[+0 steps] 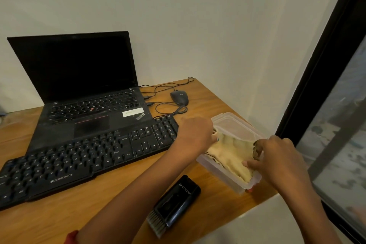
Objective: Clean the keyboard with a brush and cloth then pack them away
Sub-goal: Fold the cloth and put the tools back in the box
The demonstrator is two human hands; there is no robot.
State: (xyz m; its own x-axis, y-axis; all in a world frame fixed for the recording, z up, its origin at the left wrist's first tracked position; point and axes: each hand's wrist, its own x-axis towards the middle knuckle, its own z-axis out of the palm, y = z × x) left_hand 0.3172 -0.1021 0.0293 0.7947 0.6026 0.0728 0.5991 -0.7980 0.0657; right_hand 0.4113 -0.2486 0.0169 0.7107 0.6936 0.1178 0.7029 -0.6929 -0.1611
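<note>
1. Nearest the camera, the brush (174, 205) lies flat on the wooden desk (83, 214), bristles toward the near edge, touched by neither hand.
2. The right hand (277, 156) curls its fingers over the near right side of the cloth (231, 154), thumb pressing down on the fabric and fingertips pinching a darker fold at the edge.
3. The left hand (195, 132) reaches over the far left side of the cloth; its fingers are hidden behind the knuckles, so I cannot tell how they lie.
4. The cloth sits bunched inside a clear plastic box (237, 125) at the desk's right edge.
5. The keyboard (85, 160) lies left of the box, just beside the left hand.
6. Farther back stand an open laptop (79, 85) and a mouse (179, 97) with its cable.
</note>
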